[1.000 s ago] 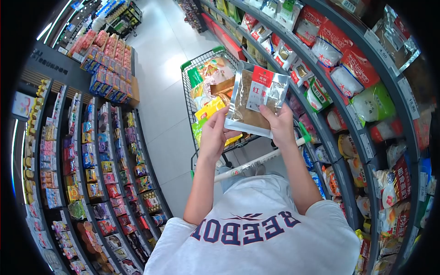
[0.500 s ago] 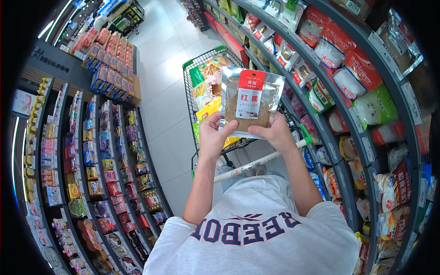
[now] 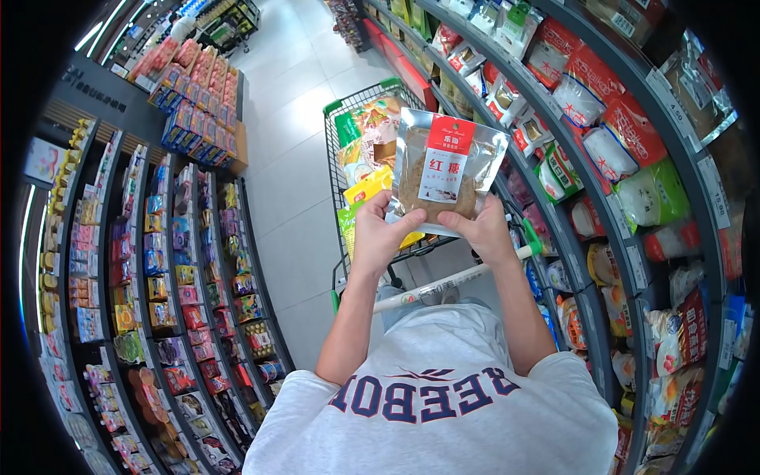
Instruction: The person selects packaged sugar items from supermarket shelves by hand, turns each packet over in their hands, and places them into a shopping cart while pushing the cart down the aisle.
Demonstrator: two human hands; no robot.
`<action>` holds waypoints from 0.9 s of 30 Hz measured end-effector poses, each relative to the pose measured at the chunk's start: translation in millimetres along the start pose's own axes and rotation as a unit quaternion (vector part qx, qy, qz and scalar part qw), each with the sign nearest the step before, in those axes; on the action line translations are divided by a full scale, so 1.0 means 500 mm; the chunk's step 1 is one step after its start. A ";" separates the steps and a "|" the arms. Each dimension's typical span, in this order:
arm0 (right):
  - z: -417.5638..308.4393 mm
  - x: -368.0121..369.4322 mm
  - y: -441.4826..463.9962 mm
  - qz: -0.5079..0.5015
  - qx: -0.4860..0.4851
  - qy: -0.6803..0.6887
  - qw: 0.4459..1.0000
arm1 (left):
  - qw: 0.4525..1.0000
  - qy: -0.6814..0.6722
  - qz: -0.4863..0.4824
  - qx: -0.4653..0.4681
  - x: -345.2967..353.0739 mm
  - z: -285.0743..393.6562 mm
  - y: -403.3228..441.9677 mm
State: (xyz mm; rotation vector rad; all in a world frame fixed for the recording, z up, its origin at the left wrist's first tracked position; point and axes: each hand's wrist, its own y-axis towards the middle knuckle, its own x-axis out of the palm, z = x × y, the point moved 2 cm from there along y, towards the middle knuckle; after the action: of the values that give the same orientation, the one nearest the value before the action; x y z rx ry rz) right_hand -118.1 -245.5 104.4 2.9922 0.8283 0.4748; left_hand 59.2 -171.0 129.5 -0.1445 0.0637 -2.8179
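Observation:
A clear and silver pouch of brown sugar (image 3: pixel 453 198) with a red and white label is held up in front of me, its face toward me. My left hand (image 3: pixel 381 231) grips its lower left corner, thumb across the front. On the lower right, my right hand (image 3: pixel 481 231) pinches it the same way. The fingers behind the pouch are hidden. Beneath and beyond it stands a shopping cart (image 3: pixel 328 142) with a wire basket and green corners. Several packages lie inside, among them a yellow packet (image 3: pixel 369 187).
The cart's white handle (image 3: pixel 435 286) crosses in front of my body. At right, a curved shelf (image 3: pixel 590 150) carries bagged goods, including red bags (image 3: pixel 633 131). Snack shelves (image 3: pixel 170 317) line the left side, with stacked boxes (image 3: pixel 198 131) farther off. Grey floor tiles (image 3: pixel 289 206) run between.
The pouch and both hands have shifted slightly right, and the pouch is tilted a little more clockwise. The view has moved slightly. Both hands keep their grip.

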 end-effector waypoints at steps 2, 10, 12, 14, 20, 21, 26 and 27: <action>0.002 -0.004 0.000 0.003 0.006 0.009 1.000 | 1.000 0.012 -0.001 0.017 0.000 -0.002 0.001; -0.015 -0.073 0.054 0.142 -0.011 -0.039 0.989 | 0.994 -0.104 0.044 -0.002 -0.024 -0.018 0.005; 0.008 -0.146 0.091 0.259 -0.073 0.053 0.962 | 0.990 -0.101 0.098 -0.023 -0.052 -0.011 0.004; 0.027 -0.208 0.101 0.315 -0.099 0.034 0.943 | 0.987 -0.094 0.128 -0.033 -0.088 -0.020 -0.004; 0.092 -0.234 0.067 0.201 0.071 -0.205 0.955 | 0.976 -0.032 0.181 -0.115 -0.165 -0.158 -0.035; 0.128 -0.238 0.072 0.176 0.081 -0.242 0.951 | 0.975 -0.027 0.175 -0.136 -0.168 -0.187 -0.042; 0.218 -0.190 0.094 0.100 0.164 -0.133 0.972 | 0.969 0.016 0.169 -0.178 -0.154 -0.270 -0.057; 0.231 -0.186 0.097 0.097 0.190 -0.109 0.971 | 0.970 0.044 0.163 -0.174 -0.151 -0.276 -0.060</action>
State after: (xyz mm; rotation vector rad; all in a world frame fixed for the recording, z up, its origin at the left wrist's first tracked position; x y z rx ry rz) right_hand -136.1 -325.0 -28.8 3.4090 0.6789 -0.0257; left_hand 106.8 -114.9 -12.8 -0.0801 0.5525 -2.4586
